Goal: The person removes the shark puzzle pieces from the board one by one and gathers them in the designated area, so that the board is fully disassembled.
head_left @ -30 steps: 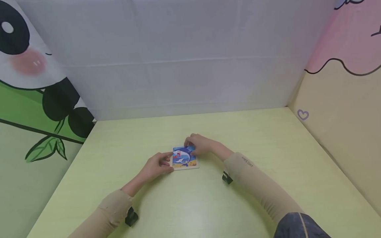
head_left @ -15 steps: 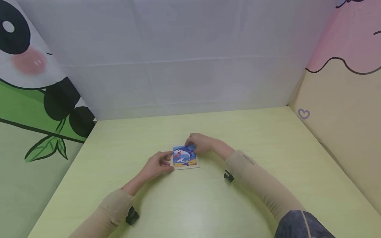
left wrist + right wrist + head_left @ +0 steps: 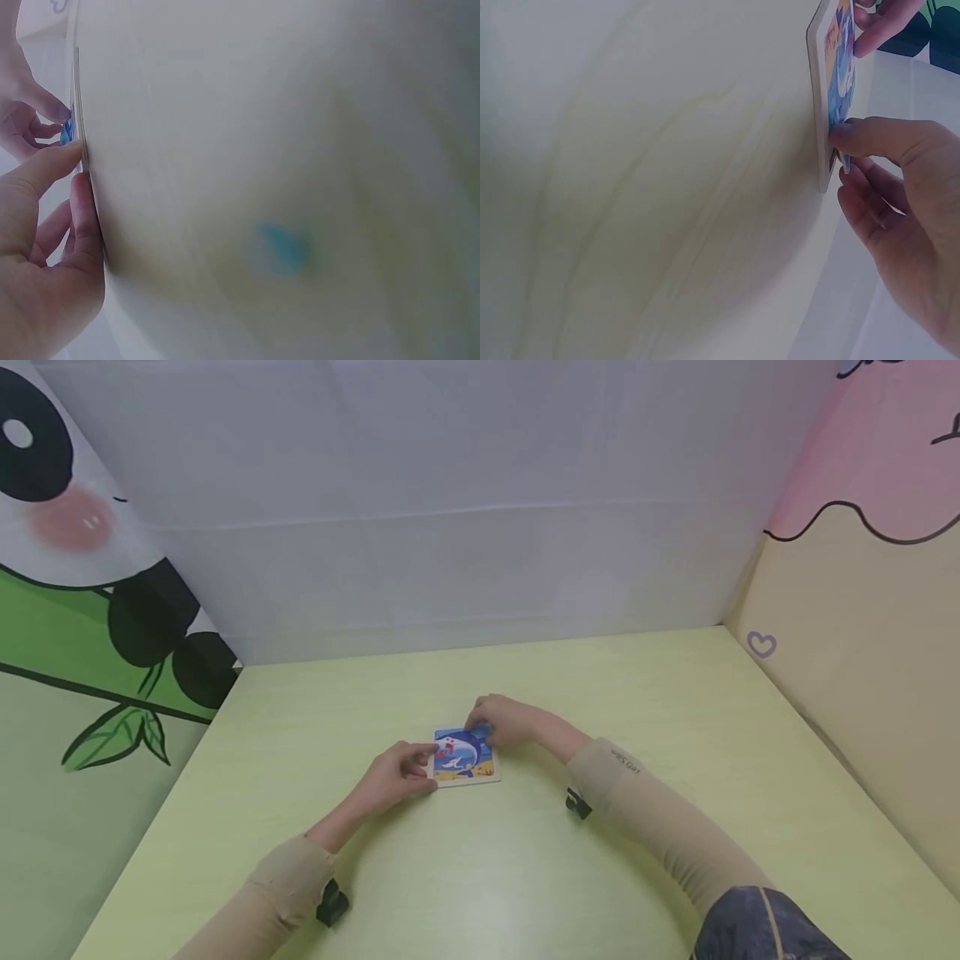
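Note:
A square board with a pale rim [image 3: 468, 783] lies on the table, bearing a blue picture of a whale [image 3: 459, 758]. My left hand [image 3: 390, 781] holds the board's left edge between thumb and fingers; the left wrist view shows this hand [image 3: 56, 255] gripping the thin edge. At the upper right corner, my right hand [image 3: 512, 721] pinches a blue piece. In the right wrist view, that piece [image 3: 846, 162] sits slightly tilted off the board between thumb and fingertips of the right hand [image 3: 919, 199]. Whether its inner edge touches the board is hidden.
The pale yellow-green table [image 3: 480, 860] meets a whitish cloth wall [image 3: 450, 568] at the back. Painted panels stand on both sides, with a green and black one [image 3: 150, 610] at left. A small black device [image 3: 332, 903] hangs at the left wrist, another [image 3: 577, 803] at the right.
My right thumb and fingers have shifted very slightly at the board's upper right corner. The left hand and the board show no clear movement.

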### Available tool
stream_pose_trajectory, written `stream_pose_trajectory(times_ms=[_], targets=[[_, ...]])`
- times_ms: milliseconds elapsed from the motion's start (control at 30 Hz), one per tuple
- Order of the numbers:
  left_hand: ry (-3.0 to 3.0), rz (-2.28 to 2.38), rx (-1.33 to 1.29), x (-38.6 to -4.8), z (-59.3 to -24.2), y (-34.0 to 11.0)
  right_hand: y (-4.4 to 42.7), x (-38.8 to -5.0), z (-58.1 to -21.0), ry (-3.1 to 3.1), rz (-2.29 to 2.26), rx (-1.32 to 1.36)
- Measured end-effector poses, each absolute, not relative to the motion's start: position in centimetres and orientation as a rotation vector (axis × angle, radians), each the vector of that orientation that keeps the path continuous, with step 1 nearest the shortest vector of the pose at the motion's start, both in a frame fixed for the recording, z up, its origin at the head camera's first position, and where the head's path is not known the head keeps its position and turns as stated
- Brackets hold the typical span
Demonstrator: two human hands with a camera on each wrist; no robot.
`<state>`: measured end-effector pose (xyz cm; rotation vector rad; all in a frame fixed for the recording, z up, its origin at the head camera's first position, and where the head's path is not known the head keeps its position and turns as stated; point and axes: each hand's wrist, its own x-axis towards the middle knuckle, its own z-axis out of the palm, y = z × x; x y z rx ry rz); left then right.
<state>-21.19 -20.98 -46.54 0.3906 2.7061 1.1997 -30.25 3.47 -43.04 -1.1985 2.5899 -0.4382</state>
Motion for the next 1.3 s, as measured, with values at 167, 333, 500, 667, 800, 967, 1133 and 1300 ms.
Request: stream_pose_trajectory(times_ms=[167, 333, 500, 667, 800, 967, 1133, 1300], targets=[[2.696, 1.210, 0.378, -21.1, -46.5, -21.0, 3.6, -30.4, -43.5, 2.657, -0.383, -1.202], [2.691, 1.236, 0.365, -21.1, -46.6, -21.0, 4.6, -30.7, -43.7, 2.719, -0.484, -1.142], [2.686, 1.267, 0.349, -21.1, -46.6, -20.9, 6.5, -31.2, -43.6, 2.732, -0.576, -1.132], [2.683, 1.261, 0.313, -21.1, -46.6, -20.9, 8.7, -31.9, -43.7, 2.747, -0.604, -1.103], [2.684, 1.247, 0.307, -21.0, -46.6, -20.9, 10.8, -32.3, -44.1, 2.761, -0.640, -1.011], [2.703, 1.243, 0.317, -20.9, -46.7, -20.9, 14.1, -32.7, -44.4, 2.776, -0.714, -1.004], [2.717, 1.234, 0.344, -20.8, -46.7, -20.9, 17.4, -33.0, -44.9, 2.776, -0.815, -0.959], [2.723, 1.224, 0.350, -20.8, -46.7, -20.9, 20.8, -33.3, -45.9, 2.792, -0.904, -0.835]])
